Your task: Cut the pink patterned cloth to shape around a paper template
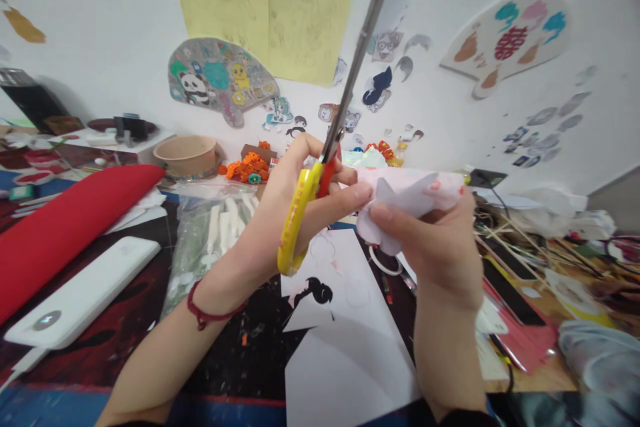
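Note:
In the head view, my left hand (280, 207) is closed around scissors (301, 203) with yellow and red handles. Their blades point up toward the wall and look shut. The tip of my left thumb reaches the near edge of a folded or curled piece of white paper (407, 197) with pink spots. My right hand (440, 240) pinches this paper between thumb and fingers, the fingers hidden behind it. Beneath both hands lies a white sheet (347, 360) with faint pencil outlines and a black cut or painted shape (319, 290) on it.
Left are a white power bank (95, 287) with a cable, a red padded object (70, 233) and a plastic bag (200, 240) of pale pieces. Orange flowers (250, 167) and a tan bowl (186, 155) stand behind. Sticks (525, 247) and a pink case (530, 333) lie right.

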Available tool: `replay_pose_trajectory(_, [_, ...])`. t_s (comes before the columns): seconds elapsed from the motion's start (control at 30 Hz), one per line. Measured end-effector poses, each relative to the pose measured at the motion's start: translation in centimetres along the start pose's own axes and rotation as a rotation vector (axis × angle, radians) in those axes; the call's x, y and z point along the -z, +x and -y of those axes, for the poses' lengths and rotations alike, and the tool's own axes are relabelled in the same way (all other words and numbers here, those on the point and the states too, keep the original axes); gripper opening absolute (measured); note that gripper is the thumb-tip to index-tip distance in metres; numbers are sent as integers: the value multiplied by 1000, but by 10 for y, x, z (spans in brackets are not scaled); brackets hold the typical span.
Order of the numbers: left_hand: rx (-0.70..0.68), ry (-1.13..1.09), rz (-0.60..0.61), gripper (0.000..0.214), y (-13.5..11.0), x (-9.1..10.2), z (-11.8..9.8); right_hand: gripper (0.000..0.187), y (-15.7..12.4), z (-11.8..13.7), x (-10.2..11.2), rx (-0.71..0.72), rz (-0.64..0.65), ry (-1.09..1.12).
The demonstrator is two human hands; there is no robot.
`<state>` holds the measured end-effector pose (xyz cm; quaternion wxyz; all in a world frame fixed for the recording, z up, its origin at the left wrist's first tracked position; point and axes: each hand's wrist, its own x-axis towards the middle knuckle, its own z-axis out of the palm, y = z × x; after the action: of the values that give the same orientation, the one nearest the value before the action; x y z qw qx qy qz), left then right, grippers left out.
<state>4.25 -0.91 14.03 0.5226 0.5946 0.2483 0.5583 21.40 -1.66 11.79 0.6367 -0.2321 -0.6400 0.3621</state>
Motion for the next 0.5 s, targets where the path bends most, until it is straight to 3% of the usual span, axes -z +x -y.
replay_pose_trajectory(0.3, [-97, 15, -22, 38, 1, 4, 11, 29, 0, -1, 2, 19, -117, -60])
replay_pose_trajectory(0.5, [-221, 178, -68, 32, 6, 8, 13, 11, 2, -1, 2, 126, -267, -120])
